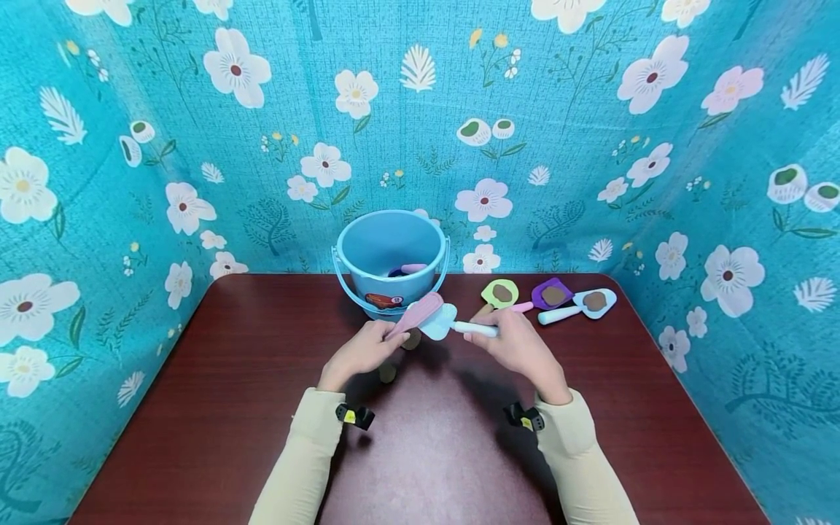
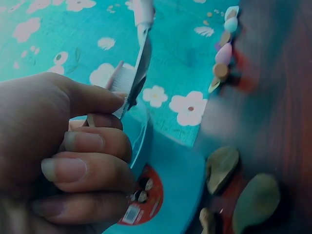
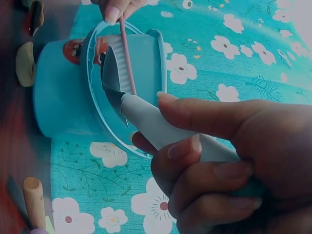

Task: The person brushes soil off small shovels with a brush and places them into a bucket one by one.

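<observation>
In front of the blue bucket [image 1: 367, 281], my left hand [image 1: 361, 355] pinches a pink brush [image 1: 418, 312] between thumb and fingers. My right hand [image 1: 521, 346] grips the pale handle of a light blue toy shovel [image 1: 475, 329]. Its blade is raised above the table, and the brush's white bristles [image 3: 125, 63] lie against it in the right wrist view. Below the hands, flat brown stones [image 2: 257, 201] sit on the table beside the bucket. Part of the brush is hidden behind the shovel blade in the left wrist view.
At the back right lie a green shovel [image 1: 488, 293], a purple shovel [image 1: 539, 293] and another light blue shovel [image 1: 558, 314], each with a brown piece on its blade. Something pink [image 1: 413, 268] and dark lies inside the bucket. Flowered cloth [image 1: 420, 131] surrounds the dark red table [image 1: 262, 379].
</observation>
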The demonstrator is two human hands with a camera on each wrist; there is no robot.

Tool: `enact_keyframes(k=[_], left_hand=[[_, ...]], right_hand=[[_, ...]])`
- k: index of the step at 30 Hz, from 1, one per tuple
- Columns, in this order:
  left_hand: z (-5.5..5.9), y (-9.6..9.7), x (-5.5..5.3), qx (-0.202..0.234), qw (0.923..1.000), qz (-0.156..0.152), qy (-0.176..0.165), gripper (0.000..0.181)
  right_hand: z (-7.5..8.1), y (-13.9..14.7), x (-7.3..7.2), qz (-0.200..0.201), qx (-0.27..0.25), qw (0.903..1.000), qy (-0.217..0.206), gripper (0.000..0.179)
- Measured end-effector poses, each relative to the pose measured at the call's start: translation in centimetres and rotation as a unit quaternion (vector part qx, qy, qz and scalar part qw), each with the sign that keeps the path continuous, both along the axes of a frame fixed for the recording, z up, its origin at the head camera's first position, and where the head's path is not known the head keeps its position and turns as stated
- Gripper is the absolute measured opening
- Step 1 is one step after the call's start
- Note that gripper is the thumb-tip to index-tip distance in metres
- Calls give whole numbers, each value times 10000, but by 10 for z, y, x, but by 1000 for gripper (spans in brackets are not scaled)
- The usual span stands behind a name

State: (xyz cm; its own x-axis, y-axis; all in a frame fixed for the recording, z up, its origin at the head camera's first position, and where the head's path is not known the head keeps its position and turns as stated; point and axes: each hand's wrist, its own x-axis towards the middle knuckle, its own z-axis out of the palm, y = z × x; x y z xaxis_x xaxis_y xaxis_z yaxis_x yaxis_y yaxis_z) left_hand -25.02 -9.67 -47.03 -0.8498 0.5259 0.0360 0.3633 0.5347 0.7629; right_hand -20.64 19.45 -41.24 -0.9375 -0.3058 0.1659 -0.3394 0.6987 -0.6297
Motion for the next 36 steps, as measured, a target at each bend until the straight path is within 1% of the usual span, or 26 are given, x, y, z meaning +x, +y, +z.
enact_keyframes(k=[7,11,14,19,25,28,30,33,36], left_hand=[[1,-16,-4,11,9998,129,-133,34],[2,-21,-4,101,9997,138,-158,35],[2,-21,-4,241,9995,92,-192,37],[4,-13,-1,542,9979,-69,-356,35],[10,12,10,714,9949,-341,-632,33],[9,21,13,646,9949,-464,-619,34],[7,25,14,538,9959,-498,-523,35],[5,27,14,387,9975,-453,-388,37],[3,25,12,280,9986,-360,-271,37]], right_hand=[[0,2,1,-57,2,10000,13,14],[0,1,1,-87,-31,10000,-4,12],[0,0,1,-93,-74,9999,-19,11],[0,-1,2,-97,-62,9999,-8,12],[-1,-2,2,-129,-54,9999,-5,17],[-1,-2,2,-93,-70,9999,52,15],[0,-2,3,-35,-54,9999,83,12],[0,-4,3,-20,-40,9999,104,11],[1,-5,3,-101,14,9999,118,12]])
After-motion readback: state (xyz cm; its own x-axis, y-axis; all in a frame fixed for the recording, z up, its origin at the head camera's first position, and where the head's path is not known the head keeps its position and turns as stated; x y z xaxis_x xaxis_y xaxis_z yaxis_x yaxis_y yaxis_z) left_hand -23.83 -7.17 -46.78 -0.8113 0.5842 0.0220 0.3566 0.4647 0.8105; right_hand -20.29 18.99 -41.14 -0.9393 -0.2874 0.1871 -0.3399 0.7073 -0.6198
